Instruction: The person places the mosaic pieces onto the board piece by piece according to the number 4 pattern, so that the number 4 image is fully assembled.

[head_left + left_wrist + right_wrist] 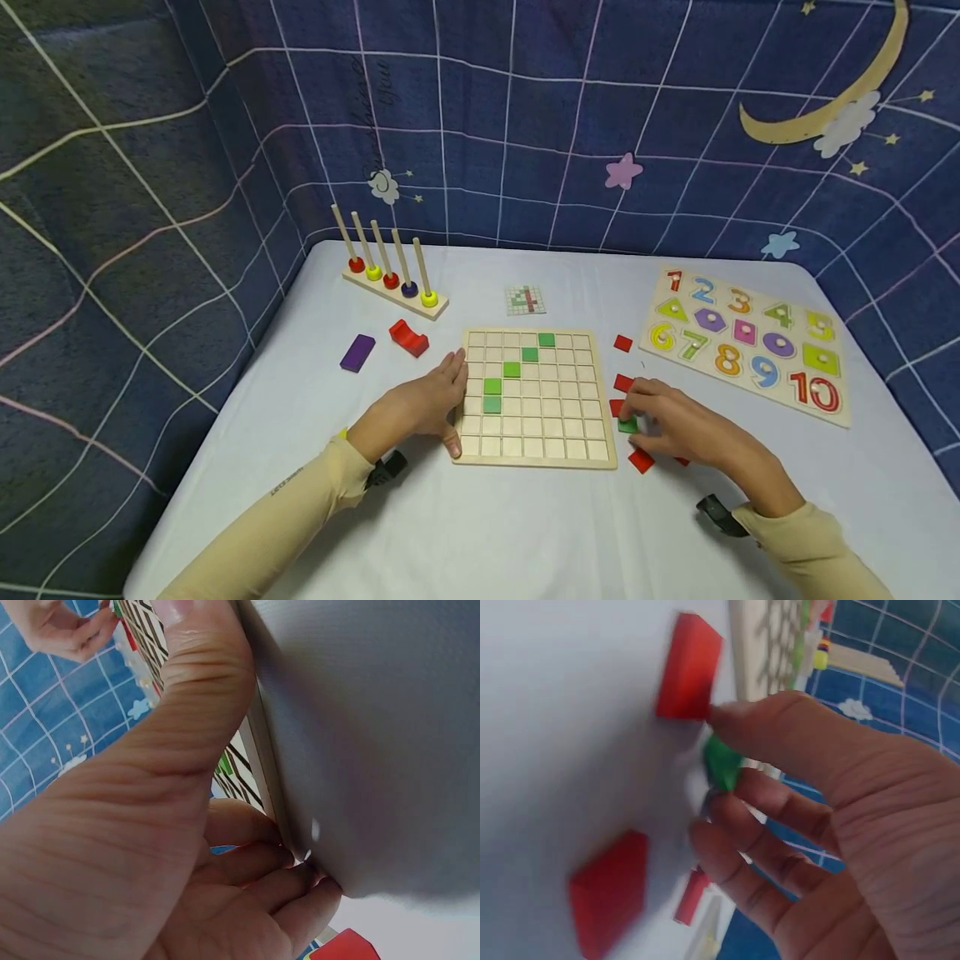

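Note:
My left hand [429, 402] rests along the left edge of a square wooden grid board [551, 425], fingers toward its upper part and thumb [202, 682] by the near corner. Several green tiles [512, 369] form a slanting line in the grid. Just past the board's right edge, my right hand [675, 421] has thumb and fingers around a loose green tile [723, 763], pinching it at the table surface. Loose red tiles lie about that hand, one [690, 667] by the thumb and another [611, 892] nearer the camera.
A small pattern card [525, 300] lies behind the board. Back left stands a peg stand [396, 283] with coloured beads, near a red curved block [408, 338] and a purple block [357, 353]. A number-and-shape puzzle [742, 342] lies to the right.

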A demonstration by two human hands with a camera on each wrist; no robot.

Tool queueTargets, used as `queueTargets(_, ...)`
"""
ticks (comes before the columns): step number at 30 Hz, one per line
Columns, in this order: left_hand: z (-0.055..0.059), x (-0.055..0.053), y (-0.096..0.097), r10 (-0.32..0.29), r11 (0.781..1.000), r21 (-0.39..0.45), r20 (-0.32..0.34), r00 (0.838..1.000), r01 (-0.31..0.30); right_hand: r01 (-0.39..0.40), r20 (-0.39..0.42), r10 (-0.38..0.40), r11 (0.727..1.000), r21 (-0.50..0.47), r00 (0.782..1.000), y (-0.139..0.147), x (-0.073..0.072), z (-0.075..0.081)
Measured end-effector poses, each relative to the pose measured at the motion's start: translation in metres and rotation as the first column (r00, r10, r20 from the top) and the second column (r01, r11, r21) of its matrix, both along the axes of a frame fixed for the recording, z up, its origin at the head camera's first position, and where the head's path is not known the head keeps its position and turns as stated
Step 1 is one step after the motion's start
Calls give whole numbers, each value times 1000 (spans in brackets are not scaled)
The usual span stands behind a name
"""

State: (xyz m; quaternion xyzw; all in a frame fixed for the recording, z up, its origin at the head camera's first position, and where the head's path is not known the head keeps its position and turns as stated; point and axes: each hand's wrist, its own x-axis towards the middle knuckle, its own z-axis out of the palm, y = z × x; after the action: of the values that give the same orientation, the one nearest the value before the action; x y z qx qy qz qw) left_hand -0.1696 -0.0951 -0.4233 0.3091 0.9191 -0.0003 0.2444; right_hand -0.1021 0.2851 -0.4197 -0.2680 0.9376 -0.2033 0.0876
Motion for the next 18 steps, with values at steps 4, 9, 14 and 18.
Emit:
queueTargets(4,-2,-1,0,-8,1000,-7,-13,1000,8,-9,-3,9,999,-38,1000,0,0,-3)
queueTargets(9,-2,0,-1,-3,1000,8,-13,1000,3,-14,-15,14,999,-38,1000,1,0,-4)
queueTargets(14,-1,0,-1,7,1000,17,-5,1000,-6,-27,-40,26,999,-31,999,2,1,-6)
queueTargets(18,-1,0,-2,13,1000,26,5,1000,-13,3,-35,-4,1000,-19,999,8,2,-5)
